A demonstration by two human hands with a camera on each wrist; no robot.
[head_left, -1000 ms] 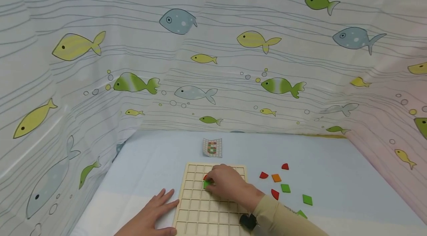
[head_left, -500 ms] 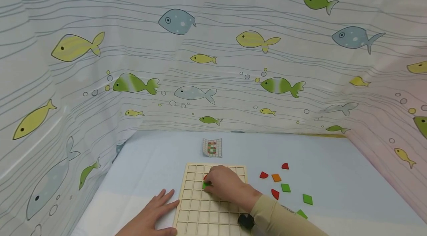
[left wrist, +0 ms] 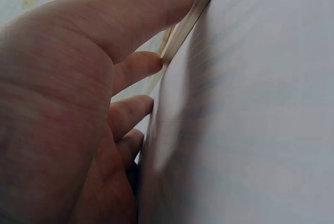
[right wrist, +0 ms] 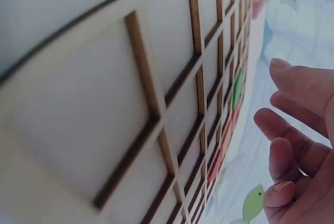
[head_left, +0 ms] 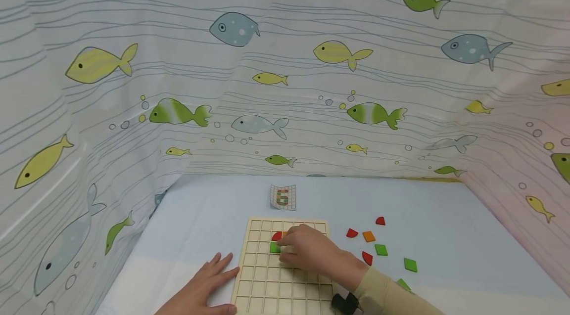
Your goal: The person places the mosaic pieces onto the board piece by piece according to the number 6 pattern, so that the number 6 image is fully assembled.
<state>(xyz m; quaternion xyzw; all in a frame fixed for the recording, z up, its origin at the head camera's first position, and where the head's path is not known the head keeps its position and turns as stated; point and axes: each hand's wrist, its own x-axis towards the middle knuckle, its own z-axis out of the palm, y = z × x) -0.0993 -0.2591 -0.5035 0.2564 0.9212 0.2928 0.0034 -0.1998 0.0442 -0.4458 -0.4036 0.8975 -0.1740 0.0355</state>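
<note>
A wooden grid board (head_left: 271,288) lies on the table in the head view. In its upper cells sit a red quarter-circle tile (head_left: 276,236), a partly covered orange tile (head_left: 285,233) and, below the red one, a green square tile (head_left: 274,247). My right hand (head_left: 316,255) hovers over the board beside the green tile. The right wrist view shows its fingers (right wrist: 284,130) loosely bent, holding nothing and apart from the board. My left hand (head_left: 200,283) lies spread at the board's left side, thumb and fingertips (left wrist: 154,63) touching its edge.
Right of the board lie loose tiles: several red quarter-circles (head_left: 352,233), an orange square (head_left: 368,236) and several green ones (head_left: 410,265). A small pattern card (head_left: 282,197) lies behind the board. Fish-printed sheets (head_left: 303,63) enclose the back and sides.
My right hand has let go of the green tile and drawn back to the right, uncovering more of the red, orange and green tiles. The left hand has stayed in place.
</note>
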